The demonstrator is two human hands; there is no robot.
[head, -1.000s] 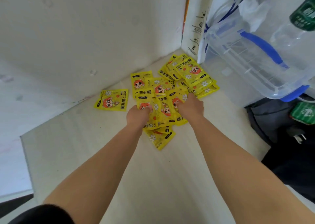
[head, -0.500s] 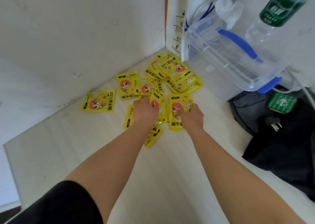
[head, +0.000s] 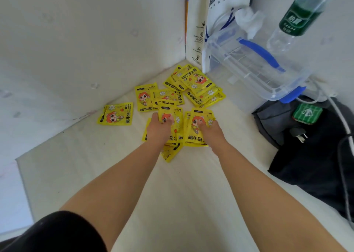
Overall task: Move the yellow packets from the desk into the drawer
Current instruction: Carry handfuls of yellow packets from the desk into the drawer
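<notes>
Several yellow hand-warmer packets (head: 199, 86) lie scattered in the far corner of the pale desk (head: 118, 175). One packet (head: 115, 114) rests apart at the left by the wall. My left hand (head: 160, 128) grips a small stack of packets (head: 170, 113), thumb on top. My right hand (head: 209, 131) is closed on another stack (head: 197, 121) beside it. More packets poke out beneath my left wrist (head: 171, 153). No drawer is in view.
White walls close the corner at left and back. A white coffee bag (head: 214, 6) and a clear plastic box with blue handle (head: 254, 63) stand at the right. A green-labelled bottle (head: 295, 19) is above it. A dark bag with a plug (head: 310, 146) lies right.
Both hands have closed on stacks of packets and drawn them toward me, away from the pile. The camera view has shifted a little to the right.
</notes>
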